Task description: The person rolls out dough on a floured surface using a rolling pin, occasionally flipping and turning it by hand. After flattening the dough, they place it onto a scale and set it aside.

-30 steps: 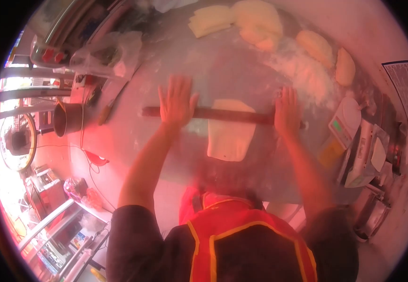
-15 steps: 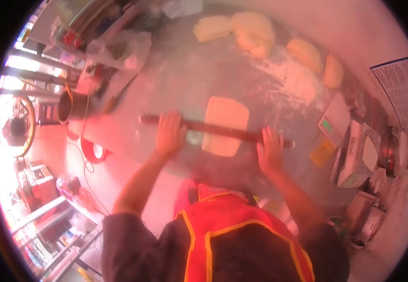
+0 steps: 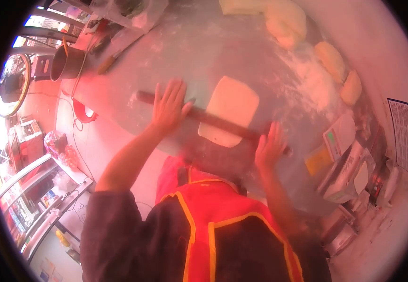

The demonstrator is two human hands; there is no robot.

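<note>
A dark rolling pin (image 3: 222,123) lies slantwise across a flat, pale sheet of dough (image 3: 234,105) on the grey worktop (image 3: 185,56). My left hand (image 3: 170,104) rests on the pin near its left end, palm down with the fingers stretched out. On the pin's right part lies my right hand (image 3: 270,146), its fingers extended too. Dough shows both above and below the pin, between my two hands.
White flour (image 3: 309,77) is spread on the right. Large dough pieces (image 3: 286,23) and smaller lumps (image 3: 331,61) line the back right. A scale (image 3: 339,136) and yellow scraper (image 3: 318,161) stand right. A knife (image 3: 107,63) lies left, near a dark pot (image 3: 67,61).
The view has shifted and turned. The pin slants more steeply, and both hands are still on it. More of the sheet shows above the pin.
</note>
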